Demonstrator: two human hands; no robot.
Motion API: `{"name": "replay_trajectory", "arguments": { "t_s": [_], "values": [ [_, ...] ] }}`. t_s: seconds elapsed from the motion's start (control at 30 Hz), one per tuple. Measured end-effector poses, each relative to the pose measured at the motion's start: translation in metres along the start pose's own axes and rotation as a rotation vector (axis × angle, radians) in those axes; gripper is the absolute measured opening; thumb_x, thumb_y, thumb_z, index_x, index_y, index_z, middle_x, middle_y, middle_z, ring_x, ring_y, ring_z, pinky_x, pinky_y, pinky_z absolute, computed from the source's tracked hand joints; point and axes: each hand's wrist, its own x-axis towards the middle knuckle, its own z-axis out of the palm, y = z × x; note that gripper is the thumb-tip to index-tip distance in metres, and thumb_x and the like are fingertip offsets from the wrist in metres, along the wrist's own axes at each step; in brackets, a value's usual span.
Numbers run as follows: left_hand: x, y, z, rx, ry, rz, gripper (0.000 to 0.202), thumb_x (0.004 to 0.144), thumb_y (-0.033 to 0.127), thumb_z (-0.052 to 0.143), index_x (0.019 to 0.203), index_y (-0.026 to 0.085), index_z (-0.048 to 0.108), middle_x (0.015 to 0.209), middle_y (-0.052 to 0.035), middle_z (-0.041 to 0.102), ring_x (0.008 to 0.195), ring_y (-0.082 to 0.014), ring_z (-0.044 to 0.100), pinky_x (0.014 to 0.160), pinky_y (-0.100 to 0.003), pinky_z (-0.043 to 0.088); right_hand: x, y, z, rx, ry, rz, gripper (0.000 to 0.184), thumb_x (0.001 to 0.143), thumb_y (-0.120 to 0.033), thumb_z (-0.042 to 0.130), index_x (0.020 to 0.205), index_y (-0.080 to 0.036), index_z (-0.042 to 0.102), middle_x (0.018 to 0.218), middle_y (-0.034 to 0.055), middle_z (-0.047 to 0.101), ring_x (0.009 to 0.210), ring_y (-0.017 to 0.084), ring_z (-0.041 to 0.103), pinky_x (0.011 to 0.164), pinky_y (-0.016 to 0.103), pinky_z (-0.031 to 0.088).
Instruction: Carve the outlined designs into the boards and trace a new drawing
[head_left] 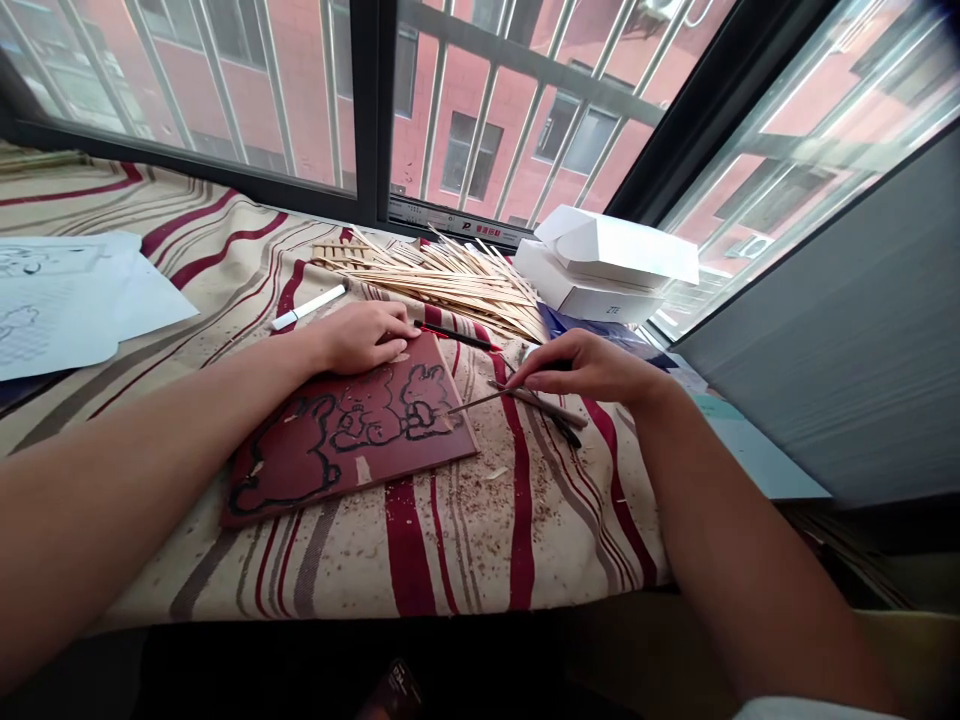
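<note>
From where I stand, the only lettering I can read is "ZTE", small and dark, on the front of the lower white box [592, 297] at the counter's far right corner; the window-frame sticker [480, 229] carries print too fine to read

A board [352, 430] lies mid tabletop [465, 540], a tool [480, 402] at its right edge; sticks [450, 275] behind it, boxes [607, 265] far right, papers [67, 300] far left, a marker [307, 307] between papers and sticks.

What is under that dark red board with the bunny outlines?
A beige cloth with red stripes, littered with shavings, spreads out from beneath the dark red board. Whatever lies directly under it is hidden.
</note>
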Motion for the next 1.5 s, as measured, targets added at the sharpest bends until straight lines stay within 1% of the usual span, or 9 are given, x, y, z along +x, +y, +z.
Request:
{"name": "replay_trajectory", "arguments": {
  "t_s": [0.23,0.47,0.6,0.87,1.03,1.17,1.23,1.37,1.5],
  "values": [
    [0.0,0.003,-0.002,0.025,-0.009,-0.022,0.05,0.096,0.038,0.041,0.13,0.017,0.072,0.124,-0.0076,0.068,0.111,-0.0217,0.066,0.098,-0.031,0.048,-0.008,0.008,0.01,-0.009,0.027,-0.007,0.024,0.09,-0.037,0.069,0.099,-0.02,0.083,0.089,0.0044,0.08,0.078,0.016,0.067,0.069,0.028,0.049],
    [0.0,0.003,-0.003,0.023,-0.002,-0.006,0.048,0.095,0.037,0.042,0.126,0.018,0.073,0.12,-0.007,0.068,0.108,-0.0206,0.065,0.097,-0.03,0.047,-0.008,0.008,0.01,-0.044,0.025,-0.029,0.024,0.091,-0.035,0.067,0.099,-0.019,0.083,0.069,-0.0003,0.069,0.06,0.011,0.052,0.055,0.026,0.037],
    [0.001,0.004,-0.002,0.02,-0.004,-0.012,0.048,0.095,0.037,0.042,0.125,0.017,0.074,0.121,-0.0076,0.068,0.11,-0.021,0.065,0.098,-0.031,0.047,-0.007,0.009,0.015,-0.017,0.053,-0.066,0.023,0.091,-0.033,0.068,0.098,-0.017,0.083,0.065,-0.0014,0.065,0.058,0.01,0.049,0.055,0.026,0.036],
    [0.001,0.007,-0.003,0.018,-0.008,-0.031,0.048,0.095,0.036,0.042,0.125,0.016,0.074,0.121,-0.0084,0.068,0.108,-0.0216,0.066,0.098,-0.032,0.048,-0.001,0.027,0.022,0.018,0.053,-0.128,0.024,0.091,-0.033,0.069,0.102,-0.016,0.082,0.093,0.0062,0.081,0.083,0.017,0.071,0.075,0.028,0.051],
    [0.0,0.005,-0.003,0.013,-0.004,-0.033,0.048,0.095,0.036,0.042,0.127,0.018,0.073,0.123,-0.0075,0.068,0.108,-0.0204,0.066,0.097,-0.029,0.047,-0.003,0.018,0.022,-0.035,0.037,-0.161,0.022,0.092,-0.032,0.069,0.104,-0.017,0.081,0.091,0.0051,0.08,0.081,0.016,0.07,0.076,0.028,0.051],
    [0.0,0.002,-0.002,0.02,0.003,-0.015,0.048,0.095,0.037,0.041,0.124,0.019,0.074,0.123,-0.0069,0.068,0.108,-0.0208,0.066,0.097,-0.03,0.047,-0.015,0.016,0.008,-0.053,0.483,-0.061,0.025,0.093,-0.037,0.065,0.103,-0.018,0.078,0.075,0.0013,0.069,0.061,0.012,0.054,0.059,0.027,0.041],
    [0.0,0.001,-0.001,0.029,0.005,-0.002,0.049,0.095,0.038,0.04,0.124,0.019,0.074,0.123,-0.0073,0.068,0.108,-0.0208,0.066,0.097,-0.03,0.047,-0.016,0.024,0.003,-0.227,0.591,0.069,0.028,0.094,-0.039,0.061,0.103,-0.018,0.078,0.067,0.0002,0.063,0.058,0.012,0.048,0.058,0.028,0.038],
    [0.001,-0.002,0.0,0.063,0.017,0.023,0.05,0.096,0.039,0.038,0.125,0.02,0.074,0.118,-0.0076,0.069,0.107,-0.0207,0.066,0.096,-0.03,0.047,-0.01,0.048,-0.001,-0.627,0.457,0.336,0.03,0.094,-0.035,0.056,0.109,-0.02,0.077,0.071,0.0045,0.069,0.068,0.02,0.06,0.069,0.033,0.044],
    [0.0,0.0,-0.001,0.104,-0.004,0.019,0.052,0.097,0.039,0.036,0.127,0.02,0.074,0.115,-0.0092,0.068,0.104,-0.0218,0.065,0.093,-0.033,0.048,-0.013,0.061,-0.006,-0.637,0.403,0.317,0.036,0.093,-0.032,0.058,0.122,-0.019,0.074,0.108,0.0123,0.076,0.099,0.028,0.068,0.089,0.039,0.051]
  ]
}}
